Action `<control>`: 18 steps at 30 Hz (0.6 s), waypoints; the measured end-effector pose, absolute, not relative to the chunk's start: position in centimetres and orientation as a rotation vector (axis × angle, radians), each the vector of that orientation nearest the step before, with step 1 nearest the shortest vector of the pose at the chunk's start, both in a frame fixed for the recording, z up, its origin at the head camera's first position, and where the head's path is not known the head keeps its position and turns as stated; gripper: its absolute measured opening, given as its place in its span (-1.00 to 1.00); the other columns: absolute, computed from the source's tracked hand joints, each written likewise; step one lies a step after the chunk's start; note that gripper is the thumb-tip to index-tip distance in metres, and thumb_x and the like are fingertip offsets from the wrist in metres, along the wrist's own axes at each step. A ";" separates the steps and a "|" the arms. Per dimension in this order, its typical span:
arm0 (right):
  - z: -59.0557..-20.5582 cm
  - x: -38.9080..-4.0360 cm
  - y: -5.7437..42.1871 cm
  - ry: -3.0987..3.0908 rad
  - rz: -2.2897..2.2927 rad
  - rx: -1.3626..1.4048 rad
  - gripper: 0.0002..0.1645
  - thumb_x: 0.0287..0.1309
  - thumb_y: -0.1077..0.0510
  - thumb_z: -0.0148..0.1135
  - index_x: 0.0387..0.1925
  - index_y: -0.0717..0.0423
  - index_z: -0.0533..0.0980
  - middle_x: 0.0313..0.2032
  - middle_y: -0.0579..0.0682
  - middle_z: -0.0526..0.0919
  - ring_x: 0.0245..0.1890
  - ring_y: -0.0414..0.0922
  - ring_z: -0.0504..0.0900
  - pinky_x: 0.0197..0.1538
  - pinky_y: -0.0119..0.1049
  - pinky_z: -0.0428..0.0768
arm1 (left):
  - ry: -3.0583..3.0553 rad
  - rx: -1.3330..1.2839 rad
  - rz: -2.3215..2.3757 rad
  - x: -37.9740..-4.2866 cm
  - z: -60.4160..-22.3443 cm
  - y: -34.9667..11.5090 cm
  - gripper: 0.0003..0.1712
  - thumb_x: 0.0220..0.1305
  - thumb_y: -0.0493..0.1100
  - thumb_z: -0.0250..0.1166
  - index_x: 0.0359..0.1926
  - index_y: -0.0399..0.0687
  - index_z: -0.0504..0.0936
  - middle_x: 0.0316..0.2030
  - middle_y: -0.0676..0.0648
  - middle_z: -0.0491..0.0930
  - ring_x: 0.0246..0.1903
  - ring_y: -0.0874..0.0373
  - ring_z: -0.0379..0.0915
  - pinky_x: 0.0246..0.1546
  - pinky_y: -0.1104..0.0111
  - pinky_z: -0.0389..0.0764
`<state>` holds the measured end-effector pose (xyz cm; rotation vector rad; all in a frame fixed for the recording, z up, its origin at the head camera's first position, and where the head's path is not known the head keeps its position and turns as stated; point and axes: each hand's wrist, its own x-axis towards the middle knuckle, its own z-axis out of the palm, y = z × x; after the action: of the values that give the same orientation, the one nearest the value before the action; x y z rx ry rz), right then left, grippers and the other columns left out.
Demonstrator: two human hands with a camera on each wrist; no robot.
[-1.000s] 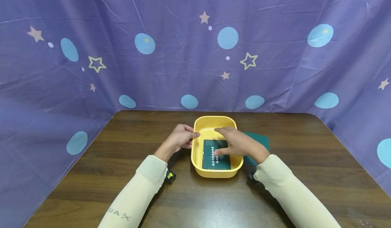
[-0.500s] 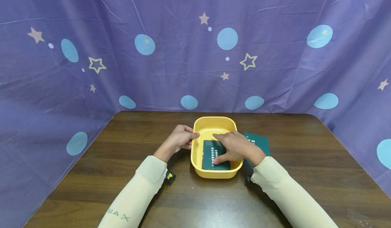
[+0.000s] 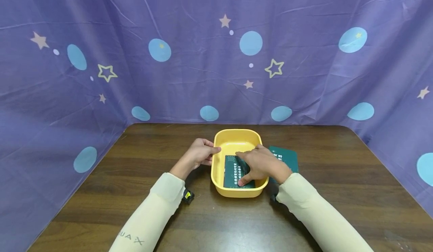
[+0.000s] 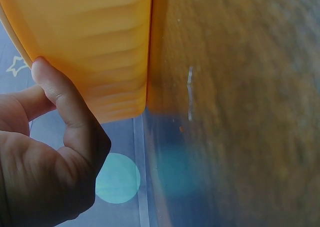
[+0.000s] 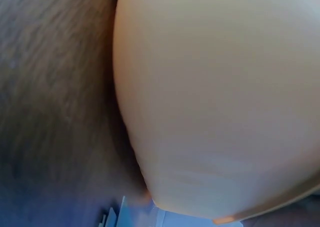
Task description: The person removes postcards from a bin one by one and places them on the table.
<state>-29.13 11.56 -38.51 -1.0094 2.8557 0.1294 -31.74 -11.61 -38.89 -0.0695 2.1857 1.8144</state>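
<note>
A yellow plastic basin [image 3: 236,193] stands on the table. My left hand [image 3: 199,153] pinches its left rim, thumb over the edge and fingers outside; the left wrist view shows this hand [image 4: 60,147] against the basin wall [image 4: 105,42]. Inside lies a flat dark green booklet [image 3: 230,175] with white characters. My right hand [image 3: 262,163] reaches over the right rim, thumb and fingers spread across the booklet and partly covering it. Its thumb lies near the booklet's front edge. Only the basin's outer wall [image 5: 215,97] fills most of the right wrist view, so those fingers are hidden.
A second dark green booklet [image 3: 285,158] with white characters lies on the wooden table [image 3: 338,177], just right of the basin and partly behind my right forearm. A purple patterned curtain [image 3: 189,90] hangs along the table's back and sides.
My right hand has come down and slightly nearer onto the booklet inside the basin, uncovering more of the second booklet. My left hand, the basin and the booklet inside stay put.
</note>
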 end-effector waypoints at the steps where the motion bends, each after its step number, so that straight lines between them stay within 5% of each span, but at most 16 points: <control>1: -38.5 -29.1 11.6 2.857 0.128 -1.006 0.32 -0.22 -0.70 0.11 0.44 -0.01 0.20 0.24 -0.10 0.47 0.07 -0.17 0.52 0.19 -0.10 0.32 | 2.184 -0.070 1.813 -31.7 -38.9 -11.6 -0.69 0.23 -0.26 0.35 -0.13 -0.33 0.43 -0.58 -0.12 0.57 -0.73 0.23 0.47 -0.70 0.41 0.63; 18: -38.7 -29.2 11.6 2.911 0.017 -0.999 0.26 -0.21 -0.62 0.24 0.43 -0.03 0.21 0.28 -0.01 0.41 0.21 -0.02 0.39 0.32 0.02 0.25 | 2.184 -0.065 1.809 -31.6 -38.7 -11.5 -0.69 0.24 -0.26 0.35 -0.13 -0.33 0.42 -0.59 -0.11 0.55 -0.73 0.23 0.47 -0.69 0.41 0.63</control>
<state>-29.19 11.60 -38.66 -0.9987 2.9108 0.0173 -31.60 -11.52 -38.72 -0.0647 2.1840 1.8094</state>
